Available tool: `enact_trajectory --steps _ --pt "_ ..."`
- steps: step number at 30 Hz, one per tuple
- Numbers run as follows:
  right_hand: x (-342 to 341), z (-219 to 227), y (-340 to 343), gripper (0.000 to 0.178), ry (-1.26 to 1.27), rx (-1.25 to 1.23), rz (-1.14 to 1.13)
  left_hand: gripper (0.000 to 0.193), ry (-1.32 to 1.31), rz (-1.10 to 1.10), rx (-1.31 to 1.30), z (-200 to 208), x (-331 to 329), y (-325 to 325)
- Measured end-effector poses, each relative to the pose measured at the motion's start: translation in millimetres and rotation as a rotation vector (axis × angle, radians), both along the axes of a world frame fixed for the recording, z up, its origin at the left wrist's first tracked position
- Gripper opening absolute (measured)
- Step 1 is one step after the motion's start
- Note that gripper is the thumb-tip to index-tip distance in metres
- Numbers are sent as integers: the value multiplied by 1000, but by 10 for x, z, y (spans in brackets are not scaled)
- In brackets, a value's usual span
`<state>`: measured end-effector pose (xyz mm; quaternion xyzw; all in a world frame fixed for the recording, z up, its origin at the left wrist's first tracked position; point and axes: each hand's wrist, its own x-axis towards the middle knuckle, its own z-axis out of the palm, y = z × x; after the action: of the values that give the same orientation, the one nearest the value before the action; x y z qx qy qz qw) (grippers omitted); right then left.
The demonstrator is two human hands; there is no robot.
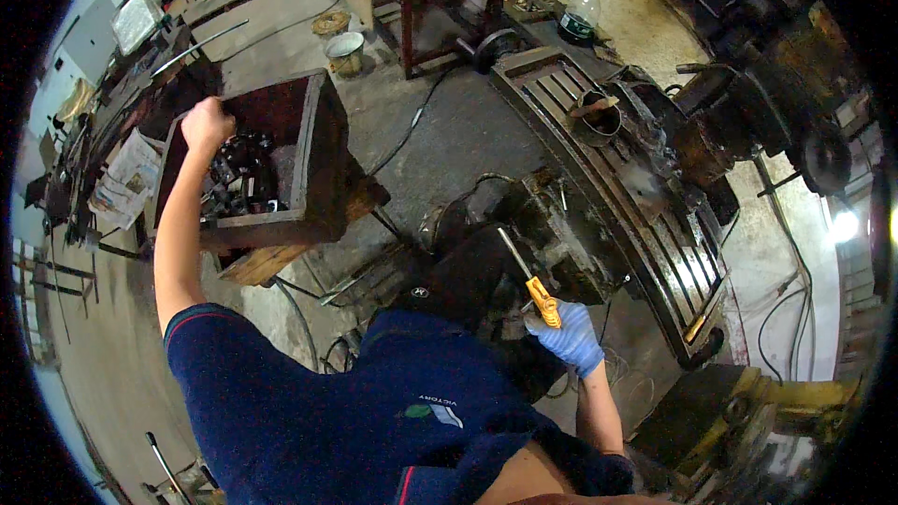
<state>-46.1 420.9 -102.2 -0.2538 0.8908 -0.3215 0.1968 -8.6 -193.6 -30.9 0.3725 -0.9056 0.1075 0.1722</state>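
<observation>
My bare left hand (207, 124) is closed in a fist over the far left side of a dark wooden box (323, 145). Whatever its fingers hold, if anything, is hidden. Below the hand, a pile of small dark metal parts (245, 171) lies inside the box. In a light blue glove, my right hand (572, 339) grips a yellow air blow gun (542, 301), whose long metal nozzle points up and to the left, in front of my lap. Just beyond it is a greasy dark machine part (571, 234).
A slotted machine table (599, 164) runs along the right, with a metal can (596, 122) on it. Behind stand a white bucket (345, 53) and a clear bottle (580, 17). Cables cross the floor. Newspaper (128, 178) hangs left of the box.
</observation>
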Motion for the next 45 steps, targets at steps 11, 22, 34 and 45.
enact_trajectory --steps 11,22,34,45 --pt "-296 548 78 35 -3 -12 -162 23 235 -1009 1017 871 -1872 2111" --pt "-289 375 1056 44 66 406 -509 23 -389 -1530 1109 -519 -2665 5069" --pt "-878 -196 1695 30 319 -462 -832 28 33 -1755 482 -777 -3377 5677" --pt "-887 -1218 1697 36 163 -128 -1043 23 -48 -1559 284 -807 -3360 5583"
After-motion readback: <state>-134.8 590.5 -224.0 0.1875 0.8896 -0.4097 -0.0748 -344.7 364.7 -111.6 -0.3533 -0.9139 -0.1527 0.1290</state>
